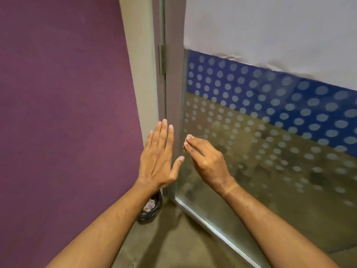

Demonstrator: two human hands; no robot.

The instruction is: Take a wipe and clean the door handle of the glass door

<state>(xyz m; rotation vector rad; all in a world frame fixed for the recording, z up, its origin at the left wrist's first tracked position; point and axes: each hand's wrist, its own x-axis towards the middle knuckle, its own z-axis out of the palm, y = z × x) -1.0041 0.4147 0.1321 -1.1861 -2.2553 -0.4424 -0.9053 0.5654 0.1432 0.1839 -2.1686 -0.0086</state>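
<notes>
Backdrop: purple wall, dotted glass door, no readable writing
Left hand: hovering flat, grip wide
Right hand: pinching small wipe beside door frame
Floor: holding bin

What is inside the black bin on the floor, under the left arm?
The bin holds crumpled, pale waste, probably paper or used wipes. The left hand and wrist cover its far rim, so the rest of the contents cannot be seen.

The right hand hides most of a small pale scrap (wipe or not, unclear). The left forearm covers part of the bin; the glass door runs off-frame.
</notes>
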